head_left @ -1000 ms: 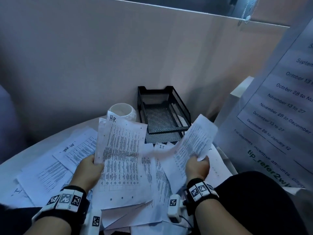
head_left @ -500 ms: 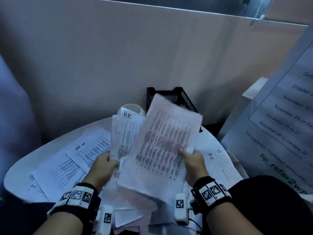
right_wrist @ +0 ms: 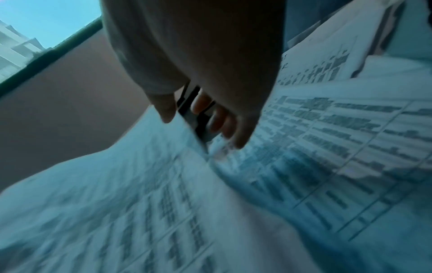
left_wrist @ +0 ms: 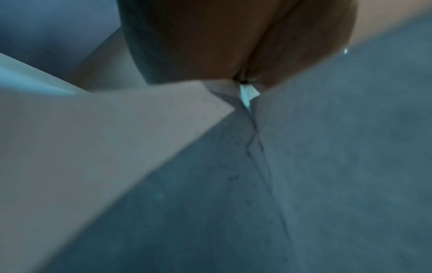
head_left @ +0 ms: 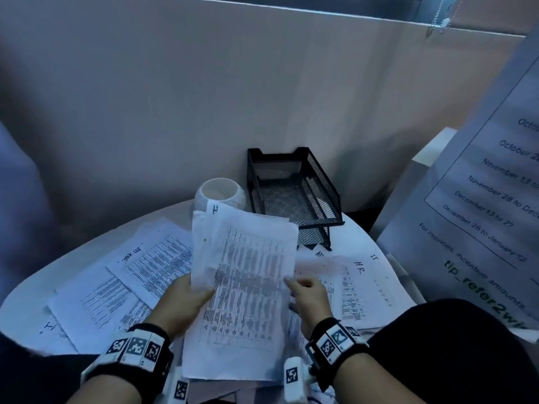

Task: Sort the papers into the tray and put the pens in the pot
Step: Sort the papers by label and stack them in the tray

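My left hand (head_left: pixel 201 295) grips a stack of printed papers (head_left: pixel 248 275) upright over the table, thumb on the front sheet; its wrist view shows only palm (left_wrist: pixel 233 46) and paper (left_wrist: pixel 339 147). My right hand (head_left: pixel 297 290) hovers at the stack's right edge with relaxed fingers and holds nothing; the right wrist view shows its loose fingers (right_wrist: pixel 222 125) above blurred sheets (right_wrist: pixel 140 203). The black mesh tray (head_left: pixel 329 196) stands behind with bare tiers. A white pot (head_left: pixel 220 193) sits to its left. More papers (head_left: pixel 154 263) lie scattered on the table. No pens are visible.
The round white table (head_left: pixel 43 275) ends in a beige partition wall (head_left: pixel 262 83) just behind the tray. A large printed notice (head_left: pixel 481 199) leans at the right. A sheet marked HR (head_left: pixel 355 284) lies right of my hands. My dark-clad knee (head_left: pixel 452 345) is at the lower right.
My right hand carried a sheet from the right onto the front of the stack in my left hand, then let it go. The stack has tilted slightly.
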